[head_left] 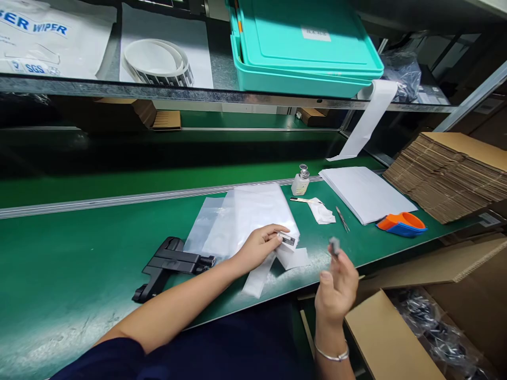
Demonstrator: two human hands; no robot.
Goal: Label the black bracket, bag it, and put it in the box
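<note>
L hand [263, 246] pinching label strip [288, 240] over R edge of clear bags [259, 211], w/ R hand [336, 290] raised apart, small grey pc. [335, 246] at its fingertips (blurred, grip unclear); strip best held flat, fingers off printed face.

A bent white strip [258, 278] bearing a dark-printed label [287, 240] trails nearward, left of a small, blurred grey piece [335, 246].

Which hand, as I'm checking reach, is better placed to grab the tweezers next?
Probably the right hand, despite the blurred grey item by its fingers: it's nearer the tweezers; the left hand holds a printed label.
</note>
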